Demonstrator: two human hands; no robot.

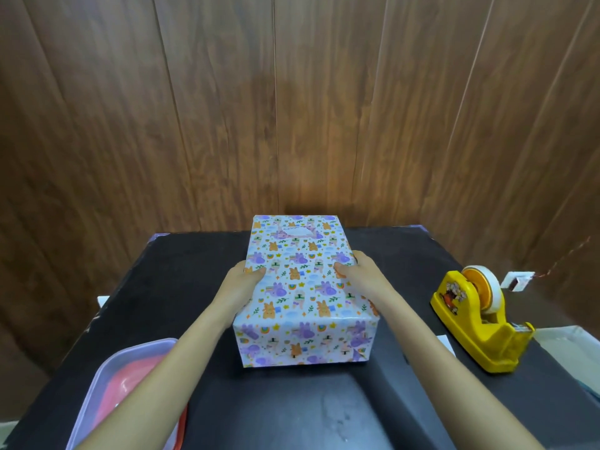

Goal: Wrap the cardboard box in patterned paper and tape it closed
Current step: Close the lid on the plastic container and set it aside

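The box (300, 287) sits in the middle of the black table, fully covered in white paper printed with purple and orange animals. My left hand (242, 282) grips its left side with the thumb on the top face. My right hand (362, 271) grips the right side in the same way, fingers wrapped over the far edge. A yellow tape dispenser (477, 323) with a white tape roll stands on the table to the right of the box, apart from both hands.
The black table (406, 401) runs up to a brown wood-panel wall. A clear plastic tub (107, 378) with something red inside sits at the front left corner. A small white object (516, 280) lies behind the dispenser, and a white sheet shows at the right edge.
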